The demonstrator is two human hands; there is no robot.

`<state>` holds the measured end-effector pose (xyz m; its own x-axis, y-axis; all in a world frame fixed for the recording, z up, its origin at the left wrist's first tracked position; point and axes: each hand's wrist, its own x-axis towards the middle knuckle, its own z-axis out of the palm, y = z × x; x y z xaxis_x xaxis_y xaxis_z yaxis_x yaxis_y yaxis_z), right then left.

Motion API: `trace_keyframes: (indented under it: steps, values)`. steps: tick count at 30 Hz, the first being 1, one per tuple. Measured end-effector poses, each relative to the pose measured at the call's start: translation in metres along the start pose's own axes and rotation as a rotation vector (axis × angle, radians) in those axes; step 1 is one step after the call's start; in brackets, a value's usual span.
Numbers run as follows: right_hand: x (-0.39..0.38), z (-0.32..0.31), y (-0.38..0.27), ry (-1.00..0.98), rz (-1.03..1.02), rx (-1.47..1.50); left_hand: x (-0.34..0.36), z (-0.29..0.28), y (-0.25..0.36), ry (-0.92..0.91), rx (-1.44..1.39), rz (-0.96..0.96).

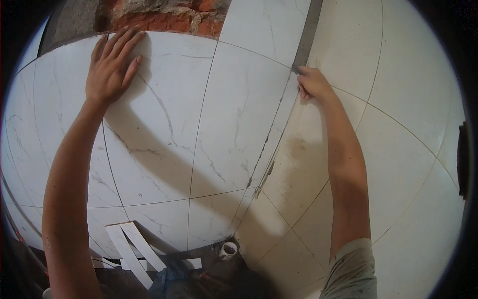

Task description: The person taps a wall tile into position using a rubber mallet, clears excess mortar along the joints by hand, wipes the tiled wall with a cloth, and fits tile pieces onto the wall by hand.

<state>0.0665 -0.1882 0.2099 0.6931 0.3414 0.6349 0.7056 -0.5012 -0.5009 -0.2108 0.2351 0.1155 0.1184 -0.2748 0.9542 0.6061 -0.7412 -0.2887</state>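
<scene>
My left hand lies with fingers stretched on a white marbled wall tile, its fingertips at the tile's top edge below exposed brick and grey mortar. My right hand is closed at the inside corner, at the lower end of a dark grey vertical gap beside the upper tile; what its fingertips grip, if anything, is hidden. A narrow tile strip with a dark, rough joint runs down from there. The plainer cream tiled wall is to the right.
White offcut strips lean on the wall at the bottom. A white pipe end stands in the corner on a dark floor, near bluish cloth or clothing. A hose or cable runs along the lower left. A dark object shows at the right edge.
</scene>
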Motion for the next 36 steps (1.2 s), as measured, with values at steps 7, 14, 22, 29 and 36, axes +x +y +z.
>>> trace_keyframes:
  steps: [7, 14, 22, 29, 36]
  values:
    - [-0.003, 0.007, -0.005, -0.023, -0.154, -0.361, 0.0, 0.002, -0.003, 0.02, -0.022, 0.002]
    - [0.002, -0.013, -0.027, -0.03, -0.109, -0.434, -0.004, 0.006, -0.002, -0.009, -0.01, -0.013]
    - [-0.002, -0.01, -0.003, -0.084, -0.194, -0.372, -0.003, 0.003, -0.004, 0.007, -0.021, -0.001]
    - [0.022, -0.006, 0.003, -0.18, 0.209, 0.263, -0.002, 0.004, -0.005, 0.015, -0.032, -0.001]
    - [0.022, 0.013, -0.002, -0.188, 0.186, 0.678, -0.004, 0.011, -0.004, -0.006, 0.014, -0.005]
